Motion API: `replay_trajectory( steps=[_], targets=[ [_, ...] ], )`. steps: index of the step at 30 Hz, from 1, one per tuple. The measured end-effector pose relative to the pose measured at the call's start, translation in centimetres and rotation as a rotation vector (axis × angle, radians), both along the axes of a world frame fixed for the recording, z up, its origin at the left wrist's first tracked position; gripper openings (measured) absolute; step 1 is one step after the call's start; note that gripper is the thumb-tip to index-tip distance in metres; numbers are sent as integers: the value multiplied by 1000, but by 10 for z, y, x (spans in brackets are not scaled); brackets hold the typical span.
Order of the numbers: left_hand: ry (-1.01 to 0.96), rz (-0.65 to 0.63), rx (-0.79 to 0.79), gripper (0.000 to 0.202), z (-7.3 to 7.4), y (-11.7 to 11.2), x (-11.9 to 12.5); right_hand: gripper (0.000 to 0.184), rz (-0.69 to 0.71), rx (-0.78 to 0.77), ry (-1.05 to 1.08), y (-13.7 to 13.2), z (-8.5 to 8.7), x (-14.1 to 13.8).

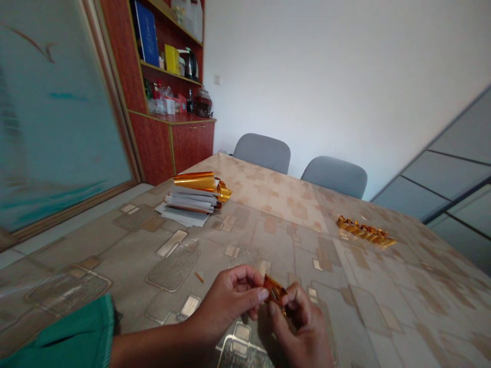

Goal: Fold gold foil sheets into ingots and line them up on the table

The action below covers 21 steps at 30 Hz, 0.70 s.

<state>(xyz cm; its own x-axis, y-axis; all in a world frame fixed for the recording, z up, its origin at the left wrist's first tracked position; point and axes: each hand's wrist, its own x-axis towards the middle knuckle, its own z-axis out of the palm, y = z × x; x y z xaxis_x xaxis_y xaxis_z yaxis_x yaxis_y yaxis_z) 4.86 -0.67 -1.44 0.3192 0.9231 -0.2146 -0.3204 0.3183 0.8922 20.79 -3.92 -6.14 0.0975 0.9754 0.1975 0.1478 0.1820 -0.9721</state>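
Our left hand (226,302), bare and reaching in from a green sleeve (57,332), curls its fingers and pinches a small crumpled piece of orange-gold foil (274,292). Our right hand (303,327) closes on the foil's other side, so both hands grasp it between their fingertips, held over the near part of the beige patterned counter (284,245). The left forearm runs low and slants in from the near left. A thin orange sliver (198,277) lies on the counter, near the left hand. Toward the far left sits a stack of white paper sheets (187,200) topped by a curled sheet of gold foil (195,181). On the right, well apart from both hands, lies a tight row of small folded gold foil pieces (365,231). Two grey padded chairs (295,163) stand beyond the far edge, near a red wooden cabinet (172,92).
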Motion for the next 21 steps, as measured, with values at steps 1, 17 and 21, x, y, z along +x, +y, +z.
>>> replay_trajectory(
  steps=[1, 17, 21],
  targets=[
    [-2, -12, 2, 53, 0, 0, 0, 39, 23, -24, 32, 0, 2, 1],
    [-57, -348, -26, 44, 0, 4, -13, 48, 469, -442, 504, 7, 29, 12],
    [-70, -411, -75, 43, 2, 8, -18, 50, 574, -487, 515, 7, 30, 13]
  ],
)
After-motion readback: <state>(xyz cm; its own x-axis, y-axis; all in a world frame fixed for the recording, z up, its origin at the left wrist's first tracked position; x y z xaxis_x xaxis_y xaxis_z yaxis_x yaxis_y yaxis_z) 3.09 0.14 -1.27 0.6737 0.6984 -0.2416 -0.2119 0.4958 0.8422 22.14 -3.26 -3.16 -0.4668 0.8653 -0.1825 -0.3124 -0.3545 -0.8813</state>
